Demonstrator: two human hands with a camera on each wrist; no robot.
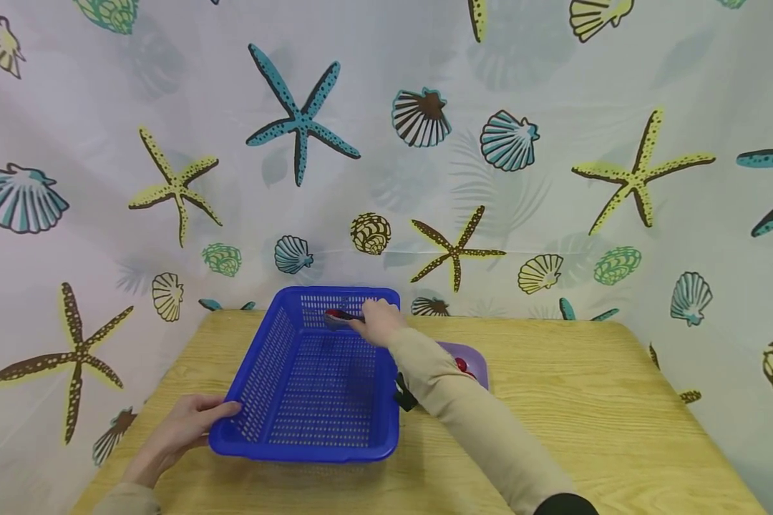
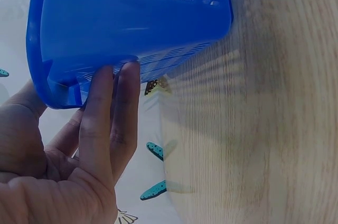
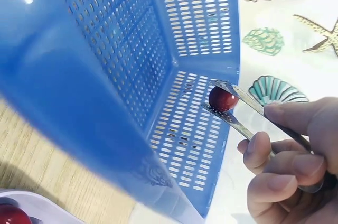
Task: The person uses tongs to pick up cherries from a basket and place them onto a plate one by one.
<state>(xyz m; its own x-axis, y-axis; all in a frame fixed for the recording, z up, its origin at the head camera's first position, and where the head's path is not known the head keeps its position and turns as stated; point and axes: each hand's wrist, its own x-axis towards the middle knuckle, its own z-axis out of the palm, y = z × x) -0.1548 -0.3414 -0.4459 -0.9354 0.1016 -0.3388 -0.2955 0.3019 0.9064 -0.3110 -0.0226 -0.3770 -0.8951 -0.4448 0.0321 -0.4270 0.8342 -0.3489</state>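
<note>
My left hand (image 1: 190,423) grips the near left corner of a blue plastic basket (image 1: 386,400), thumb over the rim and fingers against the outer wall, as the left wrist view shows. Metal tongs (image 3: 240,123) are in my right hand (image 3: 298,155), thumb on one arm and fingers curled round the other. Between the tong tips sits a small round dark red ball (image 3: 223,99). In the head view the right hand reaches over the basket's far right part, with the tongs and ball inside the rim line. The basket floor under them shows bare slotted plastic.
A light purple tray (image 1: 473,354) with red balls (image 1: 462,365) stands right of the basket, partly hidden by my right sleeve. The wooden table (image 1: 567,400) meets a shell-patterned curtain (image 1: 373,179) at the back and sides.
</note>
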